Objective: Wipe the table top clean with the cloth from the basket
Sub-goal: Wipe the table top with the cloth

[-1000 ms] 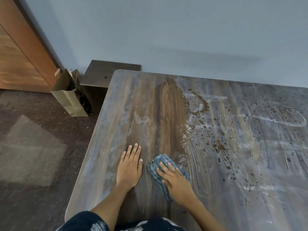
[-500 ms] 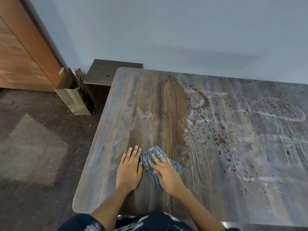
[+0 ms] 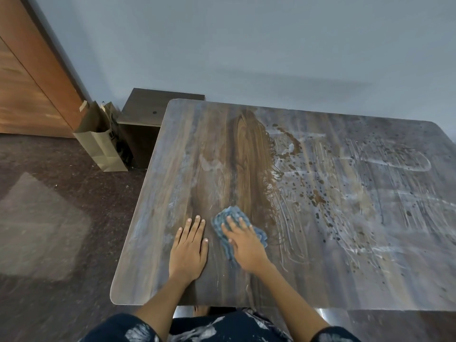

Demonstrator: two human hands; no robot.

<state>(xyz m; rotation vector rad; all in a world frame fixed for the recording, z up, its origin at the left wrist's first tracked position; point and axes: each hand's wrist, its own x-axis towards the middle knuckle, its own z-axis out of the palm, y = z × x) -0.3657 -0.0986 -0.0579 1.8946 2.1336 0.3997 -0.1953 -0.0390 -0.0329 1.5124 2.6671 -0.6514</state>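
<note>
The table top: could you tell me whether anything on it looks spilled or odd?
Yes. Brown splatter spots and whitish smear streaks cover the wood-grain table top to the right of the blue cloth, which the right hand presses flat.

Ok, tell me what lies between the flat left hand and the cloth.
Nothing: in the head view only a narrow strip of wiped table top separates the left hand from the blue cloth under the right hand.

I see my right grip [image 3: 245,245] pressing the blue cloth [image 3: 228,218] flat on the counter [image 3: 345,243], left grip [image 3: 188,250] flat beside it.
</note>
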